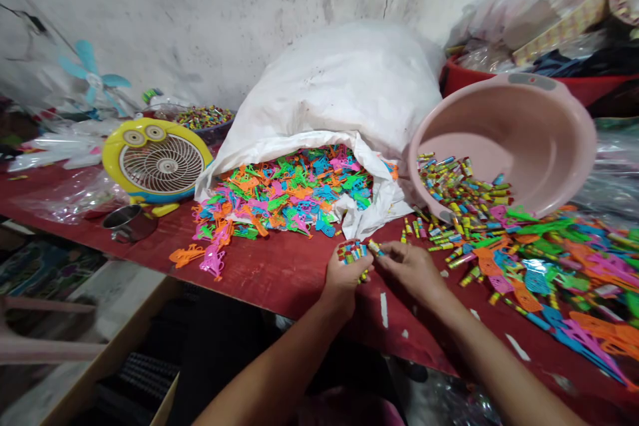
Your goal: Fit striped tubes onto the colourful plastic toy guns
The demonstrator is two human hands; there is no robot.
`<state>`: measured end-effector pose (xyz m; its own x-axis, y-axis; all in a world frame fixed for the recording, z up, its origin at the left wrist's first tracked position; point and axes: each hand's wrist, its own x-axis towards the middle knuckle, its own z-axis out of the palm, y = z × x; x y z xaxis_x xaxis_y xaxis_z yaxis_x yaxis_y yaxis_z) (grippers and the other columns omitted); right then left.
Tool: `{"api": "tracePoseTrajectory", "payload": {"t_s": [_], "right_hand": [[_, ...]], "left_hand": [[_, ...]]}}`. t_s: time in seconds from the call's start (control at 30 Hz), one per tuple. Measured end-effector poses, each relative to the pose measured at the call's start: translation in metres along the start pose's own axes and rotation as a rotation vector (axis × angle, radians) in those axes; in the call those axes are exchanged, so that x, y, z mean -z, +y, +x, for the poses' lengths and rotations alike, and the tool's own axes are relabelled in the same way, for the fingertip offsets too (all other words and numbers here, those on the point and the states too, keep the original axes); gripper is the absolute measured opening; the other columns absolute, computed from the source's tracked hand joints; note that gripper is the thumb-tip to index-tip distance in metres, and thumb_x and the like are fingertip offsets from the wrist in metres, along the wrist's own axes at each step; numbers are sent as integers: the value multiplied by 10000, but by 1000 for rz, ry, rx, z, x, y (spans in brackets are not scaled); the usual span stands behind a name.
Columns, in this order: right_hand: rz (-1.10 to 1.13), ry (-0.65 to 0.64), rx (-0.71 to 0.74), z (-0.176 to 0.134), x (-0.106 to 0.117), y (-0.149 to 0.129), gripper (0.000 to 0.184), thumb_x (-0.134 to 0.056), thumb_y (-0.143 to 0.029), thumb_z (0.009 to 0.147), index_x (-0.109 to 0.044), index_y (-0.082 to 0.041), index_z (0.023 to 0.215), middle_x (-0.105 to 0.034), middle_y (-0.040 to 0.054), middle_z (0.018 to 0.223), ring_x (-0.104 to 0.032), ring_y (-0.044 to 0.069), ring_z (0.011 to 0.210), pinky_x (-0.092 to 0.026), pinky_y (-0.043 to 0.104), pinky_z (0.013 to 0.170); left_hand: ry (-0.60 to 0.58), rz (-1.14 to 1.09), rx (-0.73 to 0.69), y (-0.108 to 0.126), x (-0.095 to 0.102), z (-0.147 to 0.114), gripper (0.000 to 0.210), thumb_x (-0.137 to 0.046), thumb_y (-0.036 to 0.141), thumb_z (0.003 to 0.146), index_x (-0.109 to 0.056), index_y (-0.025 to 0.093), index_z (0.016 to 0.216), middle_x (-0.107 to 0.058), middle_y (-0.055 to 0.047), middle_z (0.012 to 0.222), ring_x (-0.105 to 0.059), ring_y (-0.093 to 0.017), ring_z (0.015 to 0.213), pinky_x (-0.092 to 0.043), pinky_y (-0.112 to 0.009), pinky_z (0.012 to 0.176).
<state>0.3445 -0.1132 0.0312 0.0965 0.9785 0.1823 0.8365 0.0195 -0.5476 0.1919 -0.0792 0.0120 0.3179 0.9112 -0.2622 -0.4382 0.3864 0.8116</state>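
My left hand (341, 279) is closed around a bunch of small tubes (353, 253) in bright printed wrappers. Just to its right, my right hand (417, 274) pinches a single wrapped tube (375, 248) between thumb and fingertips. More of these tubes (464, 190) spill from a tipped pink tub (549, 146) on the right. In front of the tub they mix with a heap of flat plastic pieces (538, 276) in orange, green, blue and pink. Behind my hands lies a big white sack (344, 80), its mouth spread wide, with similar colourful plastic pieces (284, 190) pouring out.
A yellow round fan (164, 163) and a metal mug (128, 223) stand at the left of the red table (284, 273). Farther back are a blue-bladed fan (90, 73) and a bowl of tubes (207, 118). A red basin (452, 76) sits behind the pink tub.
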Motion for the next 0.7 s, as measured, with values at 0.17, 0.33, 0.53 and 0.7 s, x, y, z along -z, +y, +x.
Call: {"api": "tracePoseTrajectory", "payload": {"t_s": [0.17,0.33,0.53,0.7], "right_hand": [[-210,233,62,-23,-33,-40,242,-425,-260,944,-644,-168,901,-627,83,803,-593,218,730,-402,292,618],[-395,195,50,-33,-50,-66,272,-362,-207,983,-630,-159,990,-598,74,827,-582,190,650,-345,285,537],[-161,166,165,-18,-23,-49,260,-408,-263,990,-633,-219,1111,-620,66,943,-604,193,840,-447,274,711],[-411,78,29,12,-7,-10,255,-469,-105,881,-676,-165,1018,-615,115,951,-558,251,936,-433,336,802]], "left_hand": [[21,-109,-58,-2,-4,-1,536,-896,334,528,-613,141,940,-682,-41,848,-637,-166,739,-498,-269,713],[66,-181,20,7,1,-2,481,-901,336,514,-587,132,815,-643,-9,696,-607,-145,619,-499,-268,646],[112,-102,68,26,19,0,414,-864,303,516,-580,123,756,-617,-18,655,-601,-138,561,-364,-189,410],[50,-49,96,34,22,-3,419,-860,295,521,-609,115,804,-628,-34,677,-618,-149,576,-348,-188,390]]}}
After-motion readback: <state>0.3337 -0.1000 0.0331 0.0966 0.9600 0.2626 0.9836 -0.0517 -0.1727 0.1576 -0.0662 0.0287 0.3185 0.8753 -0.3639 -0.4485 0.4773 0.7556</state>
